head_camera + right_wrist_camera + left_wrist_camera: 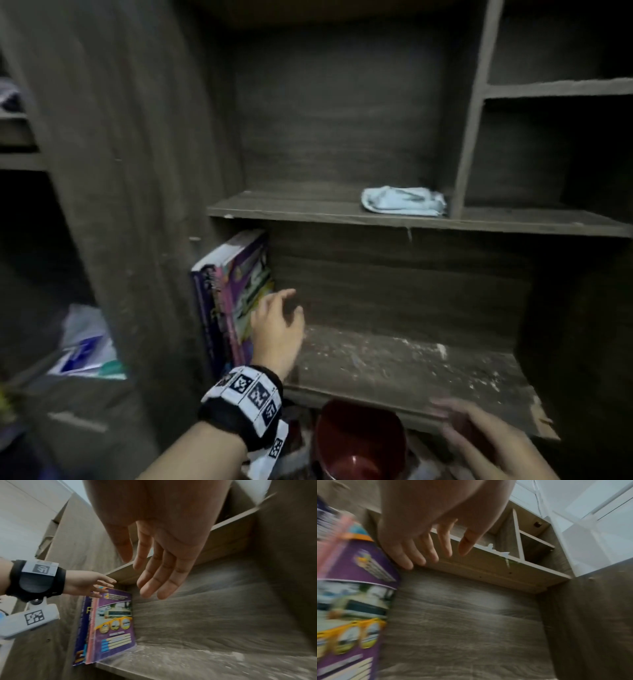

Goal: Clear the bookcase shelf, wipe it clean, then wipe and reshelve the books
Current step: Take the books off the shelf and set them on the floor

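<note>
Two or three thin purple books (pixel 233 298) (pixel 113 623) (pixel 351 608) stand leaning against the left wall of the lower shelf (pixel 411 366), whose board is dusty and flecked white. My left hand (pixel 277 325) (pixel 92 584) (pixel 423 550) hovers open at the outermost book's cover, fingers spread near its top edge; whether they touch it is unclear. My right hand (pixel 479 438) (pixel 157 574) hangs open in front of the shelf's front edge and holds nothing. A light blue cloth (pixel 404 202) lies crumpled at the right end of the upper shelf (pixel 291 209).
A dark red round container (pixel 359 442) sits below the shelf's front edge, between my arms. White and blue papers (pixel 85 346) lie in the compartment at the left. More cubbies (pixel 548 154) open at the upper right. The lower shelf's front right corner (pixel 541 421) is chipped.
</note>
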Available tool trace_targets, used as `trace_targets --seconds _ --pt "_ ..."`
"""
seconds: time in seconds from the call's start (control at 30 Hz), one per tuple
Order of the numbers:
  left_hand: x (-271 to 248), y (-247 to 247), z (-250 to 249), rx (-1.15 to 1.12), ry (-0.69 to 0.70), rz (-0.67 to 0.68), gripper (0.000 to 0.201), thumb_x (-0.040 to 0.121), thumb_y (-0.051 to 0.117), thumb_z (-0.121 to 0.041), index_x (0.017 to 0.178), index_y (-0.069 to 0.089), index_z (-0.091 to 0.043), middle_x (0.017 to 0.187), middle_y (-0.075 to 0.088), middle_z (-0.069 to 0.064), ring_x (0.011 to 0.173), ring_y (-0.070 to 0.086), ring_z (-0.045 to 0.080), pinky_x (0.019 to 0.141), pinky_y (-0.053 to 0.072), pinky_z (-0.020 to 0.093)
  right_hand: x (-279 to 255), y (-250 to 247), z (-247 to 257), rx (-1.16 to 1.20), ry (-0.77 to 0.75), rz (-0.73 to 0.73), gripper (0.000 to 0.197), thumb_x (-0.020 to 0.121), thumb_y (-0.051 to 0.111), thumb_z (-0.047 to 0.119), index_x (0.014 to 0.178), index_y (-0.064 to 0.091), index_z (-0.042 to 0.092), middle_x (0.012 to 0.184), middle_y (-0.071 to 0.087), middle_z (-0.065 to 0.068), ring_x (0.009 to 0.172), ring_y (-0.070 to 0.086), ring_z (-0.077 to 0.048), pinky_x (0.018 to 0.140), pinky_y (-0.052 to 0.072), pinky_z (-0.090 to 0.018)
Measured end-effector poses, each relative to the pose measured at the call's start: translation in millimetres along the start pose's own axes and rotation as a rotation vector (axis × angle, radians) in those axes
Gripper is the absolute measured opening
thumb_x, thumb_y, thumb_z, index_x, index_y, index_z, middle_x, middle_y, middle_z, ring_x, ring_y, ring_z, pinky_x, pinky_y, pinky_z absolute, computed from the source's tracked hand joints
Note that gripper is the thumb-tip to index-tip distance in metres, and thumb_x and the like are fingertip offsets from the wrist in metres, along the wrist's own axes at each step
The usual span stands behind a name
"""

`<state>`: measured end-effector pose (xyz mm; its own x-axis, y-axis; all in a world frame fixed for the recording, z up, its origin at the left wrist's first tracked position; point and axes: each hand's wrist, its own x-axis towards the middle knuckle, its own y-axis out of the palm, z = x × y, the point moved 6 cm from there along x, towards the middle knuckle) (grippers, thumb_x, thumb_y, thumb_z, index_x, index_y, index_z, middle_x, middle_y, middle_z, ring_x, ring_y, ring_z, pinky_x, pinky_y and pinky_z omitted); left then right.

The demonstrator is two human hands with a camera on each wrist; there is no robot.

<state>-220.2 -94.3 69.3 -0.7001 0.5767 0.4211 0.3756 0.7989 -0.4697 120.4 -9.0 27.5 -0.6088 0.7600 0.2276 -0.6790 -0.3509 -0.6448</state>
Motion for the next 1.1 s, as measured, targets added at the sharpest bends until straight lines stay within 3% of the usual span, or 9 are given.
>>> trace_targets --seconds 0.1,0.27,0.37,0.5,0.67,0.8,0.93,1.0,1.1 --pt "6 -47 29 0.119 0.002 -0.267 0.044 0.087 0.067 -0.019 0.130 0.056 -0.022 0.135 0.044 0.004 0.126 0.037 0.029 0.109 0.027 0.037 56 55 56 0.064 -0.091 0.097 0.040 0.083 0.073 0.023 0.105 0.064 0.056 0.092 0.068 0.018 0.082 0.065 0.001 0.073 0.049 -0.011" --pt "15 -60 69 0.159 0.029 -0.357 0.081 0.078 0.073 -0.015 0.147 0.036 -0.031 0.153 0.022 -0.004 0.137 0.020 0.024 0.114 0.020 0.036 160 122 73 0.257 -0.115 0.111 0.047 0.082 0.070 0.000 0.102 0.069 0.043 0.086 0.071 0.001 0.077 0.066 -0.016 0.072 0.049 -0.017" --pt "21 -49 83 0.176 0.061 -0.377 0.090 0.075 0.075 -0.015 0.150 0.028 -0.032 0.158 0.016 -0.007 0.139 0.020 0.027 0.115 0.022 0.040 211 161 80 0.338 -0.094 0.122 0.040 0.082 0.071 0.002 0.105 0.067 0.034 0.093 0.070 -0.003 0.088 0.066 -0.015 0.081 0.050 -0.020" --pt "28 -34 87 0.163 0.157 -0.469 0.085 0.079 0.059 -0.027 0.154 0.020 -0.029 0.161 0.014 -0.005 0.145 0.017 0.022 0.117 0.012 0.030 268 208 90 0.462 -0.065 0.194 0.037 0.085 0.070 0.011 0.109 0.064 0.038 0.107 0.066 0.001 0.103 0.063 -0.012 0.091 0.050 -0.029" --pt "47 -10 95 0.207 0.270 -0.597 0.087 0.080 0.052 -0.030 0.156 0.009 -0.023 0.162 0.013 -0.004 0.149 0.013 0.023 0.121 0.008 0.042 331 240 105 0.604 -0.069 0.171 0.038 0.089 0.065 0.020 0.121 0.056 0.037 0.119 0.057 0.012 0.110 0.055 -0.003 0.076 0.043 -0.014" --pt "54 3 102 0.270 0.364 -0.742 0.086 0.083 0.054 -0.029 0.155 0.009 -0.020 0.163 0.011 -0.004 0.149 0.016 0.023 0.122 0.007 0.045 385 257 116 0.719 -0.077 0.114 0.048 0.092 0.058 0.011 0.136 0.046 0.025 0.126 0.050 0.006 0.115 0.047 -0.010 0.075 0.038 -0.010" --pt "63 5 108 0.206 0.304 -0.771 0.071 0.099 0.038 -0.040 0.156 0.001 -0.018 0.163 0.007 -0.003 0.149 0.015 0.018 0.122 0.002 0.038 424 268 120 0.909 -0.066 0.019 0.050 0.090 0.061 0.015 0.134 0.043 0.030 0.111 0.059 0.002 0.103 0.055 -0.013 0.082 0.043 -0.021" --pt "65 6 108 0.216 0.268 -0.782 0.076 0.095 0.043 -0.031 0.156 0.000 -0.017 0.162 0.011 -0.005 0.146 0.022 0.016 0.122 0.000 0.036 424 281 117 0.921 -0.065 0.036 0.050 0.088 0.059 0.028 0.133 0.041 0.037 0.125 0.057 0.000 0.114 0.054 -0.015 0.095 0.043 -0.031" --pt "65 2 107 0.280 0.227 -0.858 0.073 0.091 0.048 -0.018 0.155 0.012 -0.018 0.153 0.034 -0.002 0.134 0.037 0.012 0.120 0.009 0.034 417 303 118 0.859 -0.073 0.130 0.050 0.095 0.049 0.035 0.143 0.036 0.036 0.151 0.035 -0.002 0.137 0.037 -0.024 0.112 0.031 -0.047"
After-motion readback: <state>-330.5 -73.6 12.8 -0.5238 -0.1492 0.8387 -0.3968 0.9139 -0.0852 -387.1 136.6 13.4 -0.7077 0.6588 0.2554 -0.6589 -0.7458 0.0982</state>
